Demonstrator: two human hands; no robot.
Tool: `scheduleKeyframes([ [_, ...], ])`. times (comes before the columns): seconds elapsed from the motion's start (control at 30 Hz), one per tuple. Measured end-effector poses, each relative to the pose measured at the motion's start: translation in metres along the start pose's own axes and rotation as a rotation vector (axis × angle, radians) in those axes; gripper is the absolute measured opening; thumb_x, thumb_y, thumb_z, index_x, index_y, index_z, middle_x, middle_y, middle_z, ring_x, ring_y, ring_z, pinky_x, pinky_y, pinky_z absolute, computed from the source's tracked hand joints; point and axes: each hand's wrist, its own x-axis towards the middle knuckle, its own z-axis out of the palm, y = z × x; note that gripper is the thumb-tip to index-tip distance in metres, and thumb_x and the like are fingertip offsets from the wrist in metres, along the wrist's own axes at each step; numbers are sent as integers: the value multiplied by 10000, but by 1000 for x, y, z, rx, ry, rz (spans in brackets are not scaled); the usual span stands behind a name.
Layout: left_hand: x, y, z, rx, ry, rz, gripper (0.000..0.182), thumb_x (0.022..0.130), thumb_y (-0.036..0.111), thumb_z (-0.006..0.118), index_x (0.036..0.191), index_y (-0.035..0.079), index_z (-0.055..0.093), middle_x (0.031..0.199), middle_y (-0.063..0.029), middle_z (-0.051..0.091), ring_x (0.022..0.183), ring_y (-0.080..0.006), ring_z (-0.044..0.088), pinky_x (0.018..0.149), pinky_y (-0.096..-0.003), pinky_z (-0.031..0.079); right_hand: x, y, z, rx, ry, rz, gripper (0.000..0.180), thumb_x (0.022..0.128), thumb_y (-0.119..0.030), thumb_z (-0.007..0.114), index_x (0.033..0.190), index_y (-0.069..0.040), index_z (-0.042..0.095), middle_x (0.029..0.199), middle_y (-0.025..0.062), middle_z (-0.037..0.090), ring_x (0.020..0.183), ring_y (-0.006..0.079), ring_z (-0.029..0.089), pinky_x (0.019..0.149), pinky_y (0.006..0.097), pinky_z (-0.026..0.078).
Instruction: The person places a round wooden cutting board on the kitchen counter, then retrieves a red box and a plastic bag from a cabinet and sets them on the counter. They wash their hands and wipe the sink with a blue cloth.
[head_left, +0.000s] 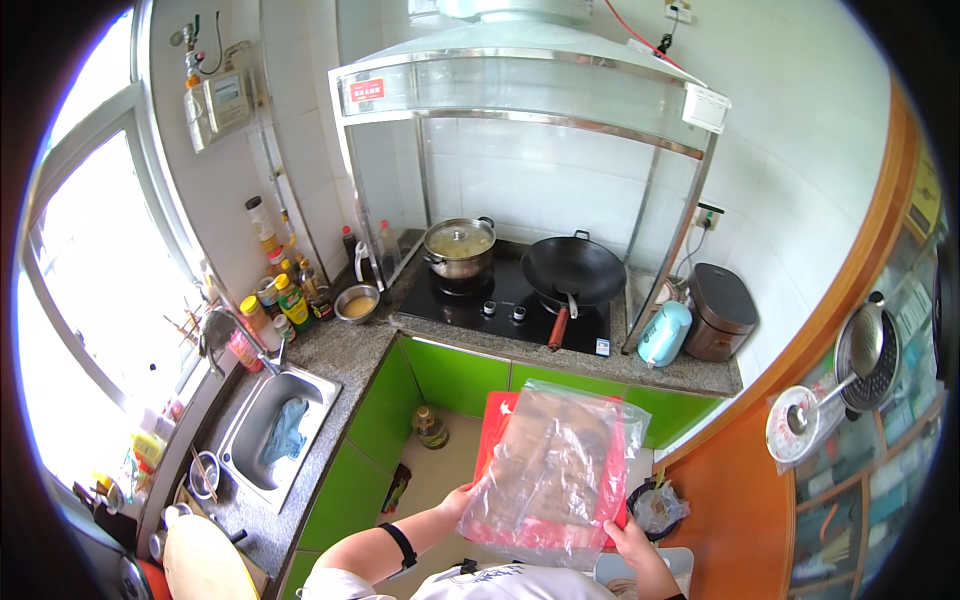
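A clear plastic bag (555, 457) with a flat brown sheet-like thing inside lies over a red board or tray (495, 431). My left hand (456, 504) grips the left edge of this stack, its fingers partly hidden beneath. At the lower right, my right hand (628, 536) grips the red piece's edge, thumb on top. Both are held up in front of me, below the hob (450, 300). A steel pot with a glass lid (459, 247) stands on the left burner. On the right burner is a black wok (574, 270) with a reddish handle pointing towards me.
To the left, a steel sink (247, 420) holds a blue cloth (286, 431). Bottles and a steel bowl (357, 303) stand in the counter corner. A light blue kettle (664, 334) and a rice cooker (720, 311) are at the right. A lined bin (658, 510) sits on the floor.
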Motion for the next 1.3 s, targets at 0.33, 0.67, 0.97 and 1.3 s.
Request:
scheduleKeyframes([
  [0.33, 6, -43, -89, -355, 192, 50, 540, 888, 276, 651, 1315, 23, 438, 1170, -115, 590, 1018, -251, 609, 841, -441, 534, 101, -18, 53, 4, -317, 159, 351, 916, -191, 594, 1199, -1, 512, 1064, 61, 606, 926, 153, 582, 838, 318, 481],
  [0.67, 26, -10, -154, -824, 68, 160, 379, 977, 252, 374, 1242, 17, 508, 1240, -162, 560, 1119, -353, 550, 919, -574, 452, 224, -45, 101, 16, -451, 256, 635, 930, -562, 452, 1297, -44, 456, 1153, 91, 574, 983, 193, 589, 804, 334, 504],
  [0.97, 113, 78, -235, -774, 53, 167, 359, 978, 173, 403, 1291, 14, 479, 1208, -143, 583, 1058, -307, 594, 904, -498, 487, 446, -74, 78, 63, 387, 112, 400, 937, -474, 505, 956, -75, 502, 779, 25, 553, 795, 156, 592, 576, 294, 489],
  [1.3, 171, 160, -261, -601, 117, 0, 344, 968, 163, 449, 1275, 14, 490, 1184, -122, 592, 1022, -265, 602, 880, -416, 506, 483, -128, 128, 381, 240, 316, 237, 843, -240, 656, 924, -59, 526, 731, 57, 554, 575, 164, 543, 490, 331, 478],
])
